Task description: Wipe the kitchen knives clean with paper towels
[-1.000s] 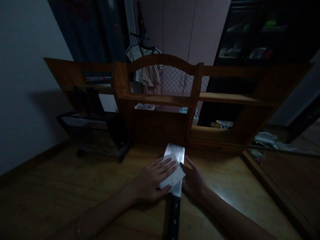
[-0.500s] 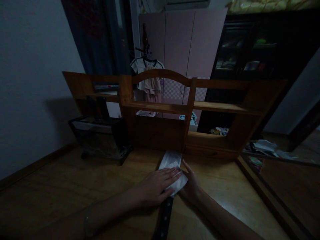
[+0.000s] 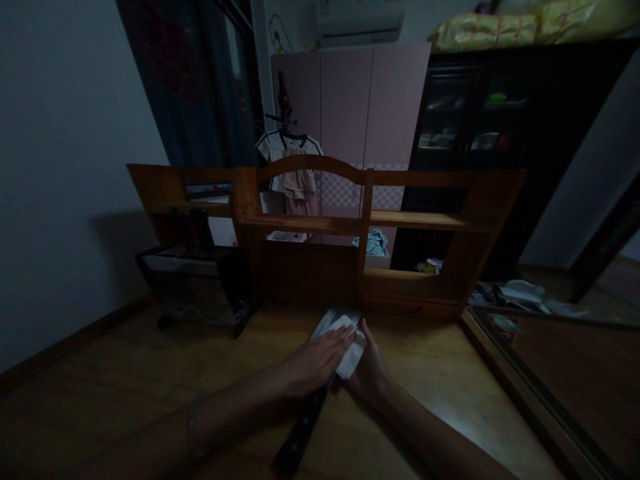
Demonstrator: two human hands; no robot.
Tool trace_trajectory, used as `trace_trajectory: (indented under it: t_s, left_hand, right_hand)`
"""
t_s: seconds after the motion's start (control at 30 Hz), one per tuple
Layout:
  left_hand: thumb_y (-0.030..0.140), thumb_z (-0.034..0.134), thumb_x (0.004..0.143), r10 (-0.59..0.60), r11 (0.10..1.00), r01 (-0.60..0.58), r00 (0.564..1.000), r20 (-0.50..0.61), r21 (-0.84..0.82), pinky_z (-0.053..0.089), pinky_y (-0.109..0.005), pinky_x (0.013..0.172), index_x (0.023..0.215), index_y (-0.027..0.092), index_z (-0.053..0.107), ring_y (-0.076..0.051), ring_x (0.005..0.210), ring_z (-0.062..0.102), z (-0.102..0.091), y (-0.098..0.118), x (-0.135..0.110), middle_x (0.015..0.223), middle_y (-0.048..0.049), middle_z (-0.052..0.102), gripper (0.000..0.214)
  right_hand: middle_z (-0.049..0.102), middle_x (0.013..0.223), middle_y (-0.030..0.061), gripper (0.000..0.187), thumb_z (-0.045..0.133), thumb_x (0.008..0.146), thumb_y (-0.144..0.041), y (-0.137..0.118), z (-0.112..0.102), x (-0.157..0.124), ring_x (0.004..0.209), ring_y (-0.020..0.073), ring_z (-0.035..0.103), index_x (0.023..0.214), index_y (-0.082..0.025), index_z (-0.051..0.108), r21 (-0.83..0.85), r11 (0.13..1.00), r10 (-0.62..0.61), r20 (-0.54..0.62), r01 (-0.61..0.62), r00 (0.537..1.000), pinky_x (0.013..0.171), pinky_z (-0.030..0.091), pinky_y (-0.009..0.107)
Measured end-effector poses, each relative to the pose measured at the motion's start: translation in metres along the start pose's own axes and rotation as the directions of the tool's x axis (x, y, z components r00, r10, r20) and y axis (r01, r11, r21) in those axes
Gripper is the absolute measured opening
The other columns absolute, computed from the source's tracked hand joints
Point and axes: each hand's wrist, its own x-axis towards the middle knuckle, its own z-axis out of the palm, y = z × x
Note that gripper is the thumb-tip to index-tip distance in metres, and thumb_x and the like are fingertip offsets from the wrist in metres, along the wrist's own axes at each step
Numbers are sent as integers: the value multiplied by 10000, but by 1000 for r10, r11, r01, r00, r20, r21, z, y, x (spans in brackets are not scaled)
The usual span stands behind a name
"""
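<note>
At the far left a black wire rack (image 3: 200, 283) stands on the table (image 3: 125, 387) against the wooden shelf (image 3: 320, 220), untouched and in the same spot as a second ago. The view itself has tipped up and now takes in more of the room above the shelf. Moving right, the left hand (image 3: 317, 360) lies flat with its fingers stretched out, gripping nothing and simply pressing a white tissue (image 3: 350, 347) down onto the broad blade of a knife (image 3: 330, 319) that lies on the table. A second ago the knife's dark handle pointed straight back at the person; now it slants toward the lower left, so the knife has turned under the hands. The tissue has also slid toward the far end of the blade, and only a small strip of bare metal shows beyond the fingertips where a wide patch showed before. From this I judge that the wiping has worked its way along the blade. Just to the right, the right hand (image 3: 367, 373) rests against the blade's edge, thumb up beside the tissue. Its fingers are hidden, so I cannot tell whether it pinches anything or only steadies the knife. Well apart at the far right, loose papers (image 3: 520, 293) lie beyond the table's edge.
</note>
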Motion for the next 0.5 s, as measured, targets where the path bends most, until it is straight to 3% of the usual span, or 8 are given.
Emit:
trace_trajectory:
  t_s: [0.07,0.17,0.33,0.5]
  left_hand:
    - [291,159,1016,12,1000,-12,1000,25,11,194,-351,1176,1504,221,145,-147,1430,114,-2,4,1,1562,-31,150,492]
    - [279,164,1011,-10,998,9,1000,17,68,182,-369,1176,1503,180,146,-162,1433,96,-3,-7,12,1563,-58,143,502]
    - [282,201,998,-123,977,150,976,-178,149,171,-414,1173,1499,132,148,-193,1436,92,8,-35,43,1560,-101,141,525]
    - [280,234,993,-151,966,197,956,-253,166,169,-429,1168,1501,143,139,-211,1437,78,18,-28,44,1564,-104,129,535]
  right_hand:
    - [709,936,66,406,534,865,-545,0,2,1,933,215,652,962,-167,646,4,1000,-11,2,11,1000,853,482,350]
    - [707,981,73,477,501,869,-579,-1,4,0,942,230,652,1084,-171,625,-12,1000,21,10,-21,1000,840,488,375]
    - [712,868,90,587,471,854,-644,-2,-3,-2,812,221,672,1057,-117,632,-62,993,97,-1,-97,995,791,506,357]
    - [710,914,105,598,448,857,-654,-2,-5,-2,856,231,670,1053,-121,633,-85,991,107,9,-106,994,803,508,368]
